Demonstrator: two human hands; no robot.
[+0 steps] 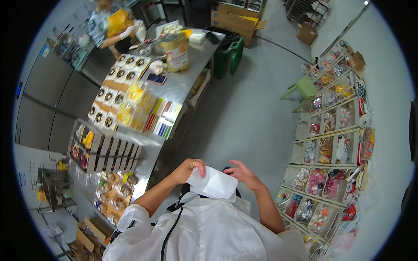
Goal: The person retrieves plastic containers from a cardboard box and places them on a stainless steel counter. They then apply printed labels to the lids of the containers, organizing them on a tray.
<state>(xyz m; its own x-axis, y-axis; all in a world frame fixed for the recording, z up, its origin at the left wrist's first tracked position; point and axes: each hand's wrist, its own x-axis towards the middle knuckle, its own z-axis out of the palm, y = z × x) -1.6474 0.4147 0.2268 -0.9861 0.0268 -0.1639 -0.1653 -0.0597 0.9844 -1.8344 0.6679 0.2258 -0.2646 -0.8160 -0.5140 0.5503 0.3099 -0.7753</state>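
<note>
A folded white sheet [214, 183], like paper or thin tissue, is pinched between the thumb and fingers of my left hand [192, 170]. It hangs in front of my chest, over the white garment [225, 225] I wear. My right hand [243, 173] is at the sheet's right edge, fingers apart; whether a fingertip touches the sheet cannot be made out. To the left is a steel worktable [178, 85] with rows of white boxes with round dark windows [119, 97], clear tubs of yellow pieces [127, 112] and a stack of dark-banded boxes [106, 146].
A person [114, 23] with a white glove stands beyond the table. A green bin [228, 57] is at the table's far end. Along the right wall run shelves of bagged decorations [326, 153], with a green stool [302, 89] beside them. Cardboard boxes [86, 238] lie at lower left.
</note>
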